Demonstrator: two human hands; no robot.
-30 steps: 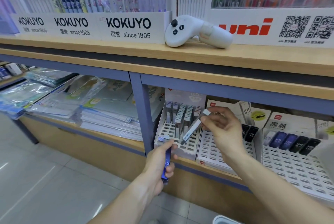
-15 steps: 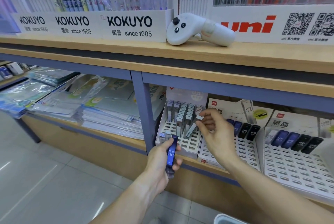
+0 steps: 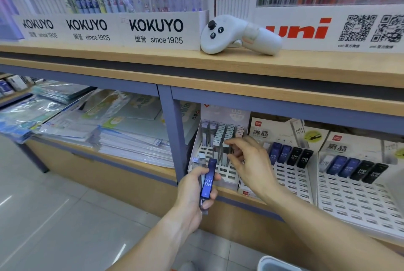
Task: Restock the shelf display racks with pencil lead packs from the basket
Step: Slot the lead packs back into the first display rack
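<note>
We are seating a grey lead pack [image 3: 220, 150] into the slotted white rack [image 3: 215, 161] under the low shelf edge [image 3: 284, 104]; our right hand [image 3: 251, 161] is reaching in at one o'clock, fingers curled, though blur is hiding whether they are pinching it. Our left hand [image 3: 194, 192] is clenching a blue HB pack [image 3: 208, 180] with others behind. Next comes feeding that one rightward at three o'clock, where open slots are waiting. The basket [image 3: 275, 264] is peeking in at five o'clock.

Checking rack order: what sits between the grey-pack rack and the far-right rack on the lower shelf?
Head view: a white slotted rack holding blue and black HB packs.
</note>
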